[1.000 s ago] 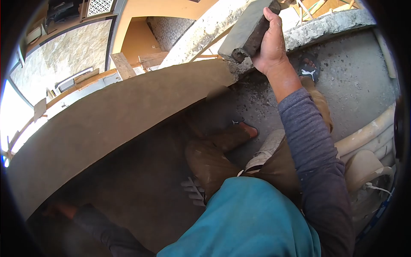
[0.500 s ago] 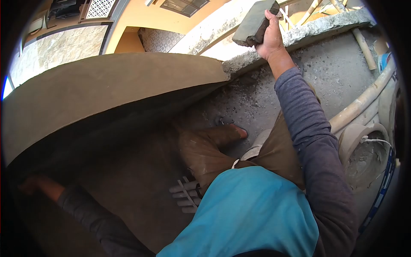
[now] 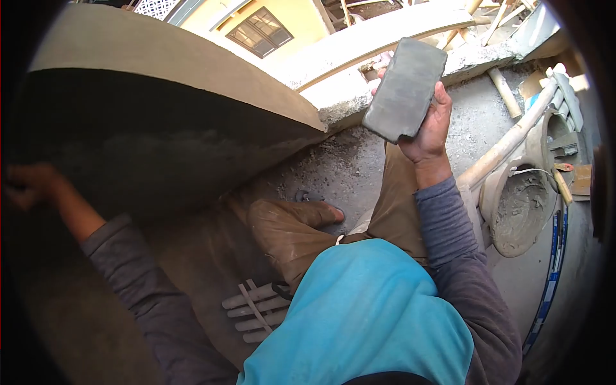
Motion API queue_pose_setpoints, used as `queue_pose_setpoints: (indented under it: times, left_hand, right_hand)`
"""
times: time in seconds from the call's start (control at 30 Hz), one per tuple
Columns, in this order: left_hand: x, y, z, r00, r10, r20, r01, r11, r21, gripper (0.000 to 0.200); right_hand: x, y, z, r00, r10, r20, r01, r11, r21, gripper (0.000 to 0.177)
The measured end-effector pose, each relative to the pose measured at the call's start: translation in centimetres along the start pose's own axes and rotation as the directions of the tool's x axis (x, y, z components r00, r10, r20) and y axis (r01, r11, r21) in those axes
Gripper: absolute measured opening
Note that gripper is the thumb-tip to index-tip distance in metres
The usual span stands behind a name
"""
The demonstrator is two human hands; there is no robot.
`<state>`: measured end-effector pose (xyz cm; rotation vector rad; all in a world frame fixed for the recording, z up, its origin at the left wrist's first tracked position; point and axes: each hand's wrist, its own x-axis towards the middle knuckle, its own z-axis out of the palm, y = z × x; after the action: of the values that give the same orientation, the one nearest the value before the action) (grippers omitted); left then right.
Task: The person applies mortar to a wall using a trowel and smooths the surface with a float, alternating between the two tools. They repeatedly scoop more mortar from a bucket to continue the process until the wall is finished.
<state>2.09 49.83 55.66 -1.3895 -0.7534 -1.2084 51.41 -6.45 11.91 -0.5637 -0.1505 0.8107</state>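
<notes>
My right hand [image 3: 428,128] grips a grey rectangular plastering float [image 3: 405,88], flat face turned up toward the camera, held in the air above the concrete floor beside the low plastered wall [image 3: 160,58]. My left hand [image 3: 25,185] is at the far left in shadow, resting against the dark smooth inner face of that wall; its fingers are blurred. My legs in brown trousers and a sandalled foot [image 3: 308,210] are below.
A mortar-caked bucket [image 3: 523,208] stands at the right beside bamboo poles [image 3: 507,144]. A rough concrete ledge [image 3: 346,102] meets the wall's end. A small wooden slatted piece [image 3: 256,308] lies on the floor near my knee. A blue measuring strip [image 3: 552,276] runs along the right edge.
My right hand has brought the float down from the ledge and turned its flat face upward. My left hand has risen along the wall face. The view has tilted toward the bucket.
</notes>
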Motion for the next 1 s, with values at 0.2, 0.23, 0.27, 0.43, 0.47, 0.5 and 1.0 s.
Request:
queue_pose_setpoints:
  times: [0.2,0.23,0.27,0.43,0.47,0.5,1.0]
  left_hand:
    - [-8.6,28.4,-20.3,0.955,-0.278,0.108,0.298,0.903,-0.31,0.038]
    - [-10.0,28.8,-21.1,0.917,-0.351,0.19,0.397,0.842,-0.366,0.038]
    - [-12.0,28.2,-21.0,0.873,-0.406,0.271,0.486,0.771,-0.412,0.037]
    - [-16.3,28.1,-22.6,0.686,-0.466,0.559,0.726,0.488,-0.485,0.033]
    - [-16.4,28.1,-23.2,0.66,-0.457,0.596,0.75,0.454,-0.481,0.033]
    - [-17.1,27.8,-23.7,0.635,-0.446,0.631,0.771,0.423,-0.477,0.032]
    - [-16.5,52.4,-51.4,-0.006,0.926,0.377,0.844,-0.198,0.498,0.059]
  right_hand:
    - [-3.3,0.1,0.6,0.996,0.089,-0.025,-0.087,0.994,0.066,0.076]
    - [-3.7,-0.3,0.4,0.999,0.05,-0.02,-0.049,0.998,0.043,0.075]
    - [-4.3,-1.3,0.3,0.999,0.036,-0.016,-0.035,0.997,0.067,0.073]
    - [-8.0,-10.6,-0.5,0.997,-0.076,-0.022,0.074,0.993,-0.089,0.07]
    - [-9.3,-12.9,-1.0,0.996,-0.083,-0.039,0.078,0.989,-0.123,0.069]
    - [-10.4,-15.0,-2.0,0.996,-0.077,-0.048,0.07,0.989,-0.132,0.065]
    - [-14.9,-13.2,-0.9,0.953,-0.249,-0.175,0.261,0.964,0.049,0.077]
